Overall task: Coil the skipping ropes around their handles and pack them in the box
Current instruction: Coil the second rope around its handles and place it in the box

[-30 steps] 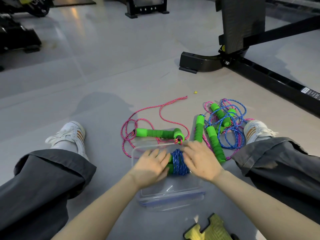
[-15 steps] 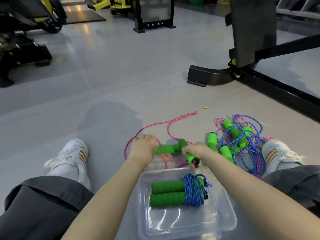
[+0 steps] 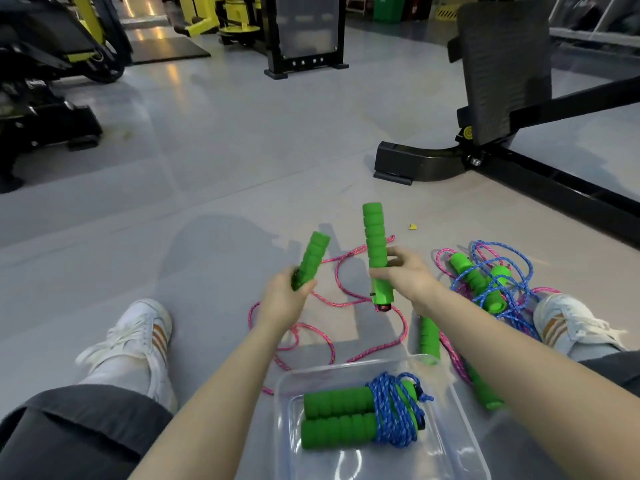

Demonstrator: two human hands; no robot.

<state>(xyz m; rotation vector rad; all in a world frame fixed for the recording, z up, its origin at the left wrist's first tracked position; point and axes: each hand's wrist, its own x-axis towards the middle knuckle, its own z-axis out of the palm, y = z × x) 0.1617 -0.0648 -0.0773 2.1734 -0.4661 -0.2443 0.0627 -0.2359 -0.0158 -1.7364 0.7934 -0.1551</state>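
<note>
My left hand (image 3: 284, 299) grips one green foam handle (image 3: 313, 256) of the pink rope, held upright and tilted. My right hand (image 3: 407, 275) grips the other green handle (image 3: 374, 237), held nearly vertical. The pink rope (image 3: 346, 296) trails loose on the floor below both hands. A clear plastic box (image 3: 457, 417) sits near me; inside lies a coiled blue rope (image 3: 391, 410) wound around its two green handles (image 3: 337, 415). To the right, a tangle of blue and pink ropes (image 3: 485, 278) with green handles lies on the floor.
I sit on a grey gym floor with legs spread; white shoes at left (image 3: 135, 336) and right (image 3: 568, 323). A black machine base (image 3: 415, 164) stands ahead right. More gym machines stand at the back left (image 3: 45, 98).
My hands left the coiled blue rope in the box, reached forward to the pink rope's two handles, and have lifted both off the floor.
</note>
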